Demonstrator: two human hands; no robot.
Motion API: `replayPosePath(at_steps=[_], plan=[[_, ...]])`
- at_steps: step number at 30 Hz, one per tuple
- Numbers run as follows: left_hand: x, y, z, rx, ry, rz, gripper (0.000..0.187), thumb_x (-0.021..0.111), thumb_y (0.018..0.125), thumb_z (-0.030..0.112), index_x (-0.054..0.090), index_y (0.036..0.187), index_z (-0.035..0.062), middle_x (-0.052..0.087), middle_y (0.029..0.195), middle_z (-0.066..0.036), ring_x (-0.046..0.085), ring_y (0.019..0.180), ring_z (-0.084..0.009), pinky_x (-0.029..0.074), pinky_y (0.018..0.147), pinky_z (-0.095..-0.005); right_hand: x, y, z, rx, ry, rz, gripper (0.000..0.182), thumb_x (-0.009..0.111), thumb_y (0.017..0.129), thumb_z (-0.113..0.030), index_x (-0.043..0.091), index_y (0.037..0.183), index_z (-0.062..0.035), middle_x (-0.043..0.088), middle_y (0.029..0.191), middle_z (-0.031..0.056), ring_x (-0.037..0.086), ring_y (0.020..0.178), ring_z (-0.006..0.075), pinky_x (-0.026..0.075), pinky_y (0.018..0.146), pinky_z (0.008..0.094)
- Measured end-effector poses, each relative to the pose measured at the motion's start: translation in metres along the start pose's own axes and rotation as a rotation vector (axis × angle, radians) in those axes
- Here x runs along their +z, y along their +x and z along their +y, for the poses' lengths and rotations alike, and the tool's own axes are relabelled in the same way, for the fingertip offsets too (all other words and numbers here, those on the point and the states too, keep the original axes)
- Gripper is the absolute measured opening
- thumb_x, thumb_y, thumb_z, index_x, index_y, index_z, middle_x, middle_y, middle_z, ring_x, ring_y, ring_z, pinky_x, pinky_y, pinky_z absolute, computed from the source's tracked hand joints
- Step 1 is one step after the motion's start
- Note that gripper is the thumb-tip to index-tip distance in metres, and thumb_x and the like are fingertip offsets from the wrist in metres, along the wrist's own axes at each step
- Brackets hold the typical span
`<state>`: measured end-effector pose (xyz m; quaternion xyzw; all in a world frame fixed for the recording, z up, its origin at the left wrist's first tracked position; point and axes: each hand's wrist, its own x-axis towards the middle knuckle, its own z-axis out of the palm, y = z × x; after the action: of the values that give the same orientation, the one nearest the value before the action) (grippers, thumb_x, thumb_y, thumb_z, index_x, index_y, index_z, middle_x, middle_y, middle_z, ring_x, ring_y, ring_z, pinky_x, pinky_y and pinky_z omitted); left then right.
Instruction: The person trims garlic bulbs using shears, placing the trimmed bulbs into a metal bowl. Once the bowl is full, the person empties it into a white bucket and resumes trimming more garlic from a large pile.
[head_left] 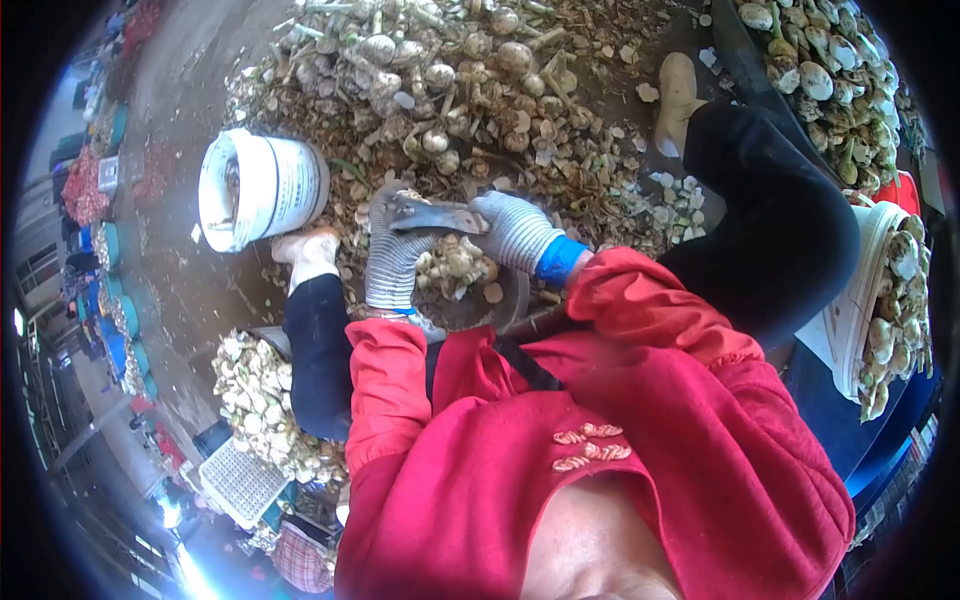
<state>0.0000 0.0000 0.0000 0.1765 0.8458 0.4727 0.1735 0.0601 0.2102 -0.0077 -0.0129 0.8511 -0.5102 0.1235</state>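
White round plastic bucket (285, 190): dark print | right of bucket: grey metal tool (440, 217), grey-and-white striped knit gloves (517, 232), bright-blue wrist cuff (560, 260) | lower right of bucket: red fabric sleeves (640, 310)

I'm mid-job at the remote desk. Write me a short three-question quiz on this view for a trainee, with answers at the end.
1. Multiple choice: what pattern do the gloves show?
A) dots
B) stripes
C) checks

2. True or false: the metal tool lies on the floor, apart from both hands.

3. Fill the gap: the white bucket is beside the person's ____ foot.

Key:
1. B
2. False; the right hand holds it, close to the left hand.
3. left
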Motion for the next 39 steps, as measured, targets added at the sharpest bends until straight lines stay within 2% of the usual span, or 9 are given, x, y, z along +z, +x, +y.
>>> replayPosePath(at_steps=[3,7,13,17,20,22,23,33,39], plan=[[-0.004,-0.042,0.007,0.201,0.525,-0.05,0.059,0.072,0.074,0.01,0.042,0.124,0.0044,0.055,0.116,-0.011,0.057,0.102,-0.0169,0.049,0.088,-0.0315,-0.005,-0.022,-0.034,-0.094,-0.15,-0.104,0.026,0.061,0.072,-0.011,0.063,0.099,-0.0086,0.064,0.094,0.0167,0.062,0.09,0.0348,0.05,0.076,0.042],[0.013,-0.07,0.02,-0.044,-0.109,0.133,0.054,0.075,0.069,0.008,0.049,0.116,0.0004,0.059,0.108,-0.012,0.059,0.1,-0.0193,0.049,0.087,-0.0308,-0.006,-0.034,-0.038,-0.114,-0.265,-0.257,0.032,0.061,0.069,-0.007,0.062,0.101,-0.0069,0.063,0.095,0.0179,0.062,0.092,0.0359,0.051,0.077,0.042],[0.032,-0.089,0.065,-0.344,-0.166,0.061,0.046,0.069,0.073,0.003,0.05,0.115,-0.0016,0.059,0.109,-0.014,0.06,0.097,-0.0232,0.051,0.085,-0.0358,-0.001,-0.038,-0.017,-0.18,-0.27,-0.204,0.038,0.065,0.065,-0.009,0.061,0.102,-0.0051,0.061,0.097,0.0185,0.061,0.092,0.0365,0.051,0.076,0.0422],[0.043,-0.102,0.012,-0.158,-0.445,0.015,0.03,0.042,0.086,-0.01,0.048,0.115,-0.0051,0.059,0.103,-0.018,0.062,0.092,-0.024,0.054,0.083,-0.0354,-0.004,-0.039,-0.017,-0.181,-0.244,-0.273,0.041,0.065,0.063,-0.009,0.061,0.103,-0.0043,0.061,0.095,0.0191,0.062,0.089,0.0378,0.052,0.075,0.0417],[0.043,-0.098,0.11,-0.024,-0.214,0.25,0.043,0.074,0.069,0.005,0.051,0.106,0.0012,0.058,0.097,-0.01,0.059,0.087,-0.0177,0.051,0.076,-0.0286,0.002,-0.009,0.015,0.098,-0.082,-0.382,0.03,0.061,0.077,-0.014,0.063,0.106,-0.0071,0.065,0.096,0.019,0.062,0.092,0.0355,0.051,0.077,0.0418],[0.043,-0.099,0.148,0.115,-0.297,0.366,0.064,0.089,0.055,0.015,0.048,0.103,0.0063,0.054,0.093,-0.003,0.054,0.085,-0.0139,0.049,0.075,-0.0265,-0.03,-0.013,0.092,0.302,-0.262,-0.036,0.026,0.056,0.085,-0.016,0.062,0.109,-0.01,0.065,0.09,0.0195,0.064,0.084,0.0321,0.051,0.076,0.0408],[0.032,-0.101,0.139,0.221,-0.151,0.358,0.062,0.087,0.059,0.013,0.049,0.108,0.0054,0.055,0.095,-0.004,0.054,0.086,-0.0132,0.048,0.075,-0.0268,-0.05,-0.018,0.058,0.406,0.117,0.118,0.035,0.055,0.08,-0.006,0.061,0.113,-0.0128,0.066,0.086,0.0165,0.065,0.076,0.0255,0.052,0.068,0.0344],[0.032,-0.079,0.074,-0.214,-1.522,0.567,0.057,0.077,0.072,0.034,0.051,0.115,0.0065,0.055,0.114,-0.011,0.055,0.101,-0.0259,0.053,0.082,-0.0436,0.029,-0.035,-0.003,-0.241,-0.022,0.14,0.033,0.061,0.079,-0.018,0.059,0.111,-0.0103,0.059,0.095,0.0164,0.059,0.089,0.0354,0.049,0.078,0.0384],[0.04,-0.072,0.096,-0.051,-1.866,0.386,0.049,0.073,0.076,0.03,0.052,0.112,0.0033,0.06,0.111,-0.012,0.058,0.098,-0.0265,0.051,0.087,-0.047,0.051,-0.015,0.067,-0.04,-0.017,-0.126,0.032,0.053,0.08,-0.015,0.058,0.111,-0.0084,0.064,0.094,0.0207,0.061,0.089,0.0373,0.049,0.075,0.0405]])
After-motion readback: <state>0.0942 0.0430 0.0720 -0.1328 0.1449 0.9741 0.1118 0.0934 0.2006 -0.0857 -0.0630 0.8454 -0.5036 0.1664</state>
